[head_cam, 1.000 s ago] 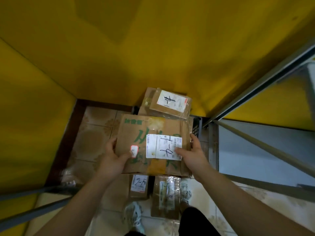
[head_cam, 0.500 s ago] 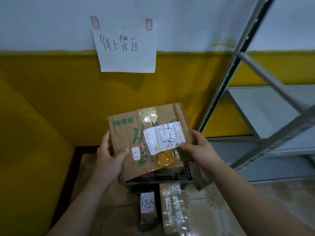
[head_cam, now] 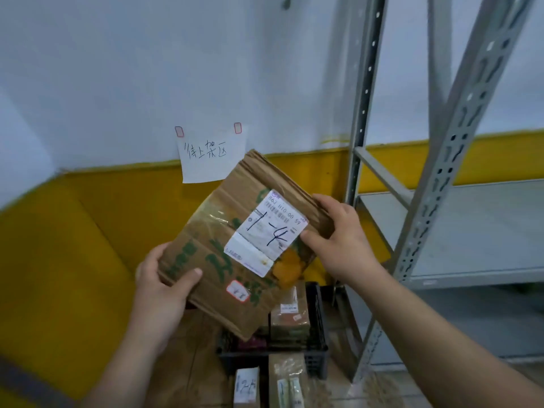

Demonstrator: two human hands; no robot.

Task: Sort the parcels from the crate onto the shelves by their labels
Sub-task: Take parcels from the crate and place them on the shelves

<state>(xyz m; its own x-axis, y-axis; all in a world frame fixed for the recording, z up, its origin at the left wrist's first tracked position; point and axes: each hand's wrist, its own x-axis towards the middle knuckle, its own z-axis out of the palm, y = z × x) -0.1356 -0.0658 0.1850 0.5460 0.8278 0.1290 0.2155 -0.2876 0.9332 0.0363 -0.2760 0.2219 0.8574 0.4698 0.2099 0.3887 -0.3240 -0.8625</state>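
I hold a flat brown cardboard parcel (head_cam: pixel 223 248) with green print, tilted in mid-air in front of the wall. Its white label (head_cam: pixel 266 232) carries a handwritten "1-4". My left hand (head_cam: pixel 163 285) grips its lower left edge, thumb on the face. My right hand (head_cam: pixel 338 240) grips its upper right edge. Below it stands the black crate (head_cam: pixel 316 346) with more brown parcels (head_cam: pixel 290 318) inside. The grey metal shelf unit (head_cam: pixel 459 228) stands to the right, its visible shelf bare.
Two small parcels lie on the floor in front of the crate, one labelled "2-4" (head_cam: pixel 246 388) and one taped (head_cam: pixel 290 381). A handwritten paper sign (head_cam: pixel 210 156) hangs on the white and yellow wall. A slanted shelf upright (head_cam: pixel 441 184) crosses the right side.
The parcel has risen from above the crate to chest height and turned clockwise. My view has swung up from the floor to the wall and the shelf.
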